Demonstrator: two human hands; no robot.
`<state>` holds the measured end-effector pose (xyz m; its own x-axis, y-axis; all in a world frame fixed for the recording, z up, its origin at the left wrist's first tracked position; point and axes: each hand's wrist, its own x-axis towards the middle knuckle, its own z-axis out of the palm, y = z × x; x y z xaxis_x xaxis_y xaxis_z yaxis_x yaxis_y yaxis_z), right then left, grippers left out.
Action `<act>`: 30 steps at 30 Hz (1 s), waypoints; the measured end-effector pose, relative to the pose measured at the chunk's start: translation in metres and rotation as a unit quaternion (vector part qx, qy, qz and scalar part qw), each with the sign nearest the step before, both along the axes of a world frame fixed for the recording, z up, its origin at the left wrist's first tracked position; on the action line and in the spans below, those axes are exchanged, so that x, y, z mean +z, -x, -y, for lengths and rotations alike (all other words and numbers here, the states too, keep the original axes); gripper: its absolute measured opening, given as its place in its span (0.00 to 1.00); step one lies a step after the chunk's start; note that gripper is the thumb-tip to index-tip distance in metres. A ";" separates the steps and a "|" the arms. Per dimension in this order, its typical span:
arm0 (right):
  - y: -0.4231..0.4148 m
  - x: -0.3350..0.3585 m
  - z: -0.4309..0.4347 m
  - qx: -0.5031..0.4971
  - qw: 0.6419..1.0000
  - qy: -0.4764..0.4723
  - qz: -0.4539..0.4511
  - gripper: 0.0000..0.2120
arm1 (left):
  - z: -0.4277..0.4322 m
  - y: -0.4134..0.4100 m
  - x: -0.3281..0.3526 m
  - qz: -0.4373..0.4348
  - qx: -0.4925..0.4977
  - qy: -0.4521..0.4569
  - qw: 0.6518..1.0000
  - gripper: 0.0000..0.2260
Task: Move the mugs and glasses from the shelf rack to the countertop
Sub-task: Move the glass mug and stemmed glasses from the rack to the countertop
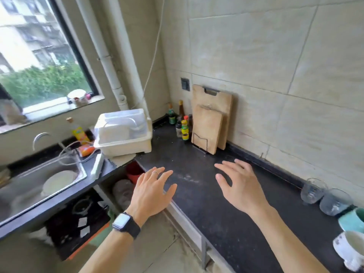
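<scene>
Head view: the steel sink (pixel 25 186) at the left holds a white plate (pixel 59 181), and the white dish box (pixel 123 142) beside it shows pale dishes, blurred, under its clear lid. On the dark countertop (pixel 197 209), two glasses (pixel 313 191) stand side by side near the wall at the right. A teal mug (pixel 352 220) and a white mug (pixel 350 251) stand just beside them at the frame edge. Two cutting boards (pixel 206 129) lean upright against the tiled wall, with a cluster of sauce bottles (pixel 182 125) just left of them. The left hand (pixel 152 191), a watch (pixel 123 222) on its wrist, hovers at the countertop's front edge. The right hand (pixel 239 187) hovers over its middle. Both hands have their fingers spread apart and hold nothing.
</scene>
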<state>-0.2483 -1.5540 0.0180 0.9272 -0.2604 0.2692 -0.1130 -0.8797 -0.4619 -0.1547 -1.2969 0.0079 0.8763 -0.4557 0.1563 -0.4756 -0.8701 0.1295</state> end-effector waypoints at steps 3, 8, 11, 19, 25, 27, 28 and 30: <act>-0.027 0.023 -0.079 0.106 0.994 -0.001 0.025 0.18 | -0.090 0.017 0.022 0.029 0.096 0.012 0.995 0.24; -0.059 0.060 -0.220 0.250 0.966 0.020 0.062 0.19 | -0.235 0.054 0.058 0.082 0.230 0.028 0.969 0.24; -0.067 0.077 -0.311 0.326 0.942 0.037 0.074 0.19 | -0.322 0.085 0.073 0.099 0.304 0.023 0.947 0.23; -0.077 0.100 -0.558 0.466 0.879 0.039 0.094 0.20 | -0.547 0.151 0.102 0.138 0.442 0.003 0.886 0.22; -0.086 0.121 -0.729 0.513 0.851 0.049 0.097 0.21 | -0.702 0.170 0.132 0.130 0.490 0.005 0.862 0.23; -0.090 0.129 -0.776 0.516 0.849 0.043 0.101 0.21 | -0.745 0.170 0.141 0.122 0.500 0.003 0.858 0.23; -0.092 0.133 -0.796 0.517 0.849 0.040 0.104 0.21 | -0.766 0.169 0.146 0.118 0.505 0.003 0.855 0.23; -0.097 0.138 -0.832 0.521 0.845 0.042 0.113 0.21 | -0.803 0.163 0.154 0.117 0.511 0.007 0.851 0.23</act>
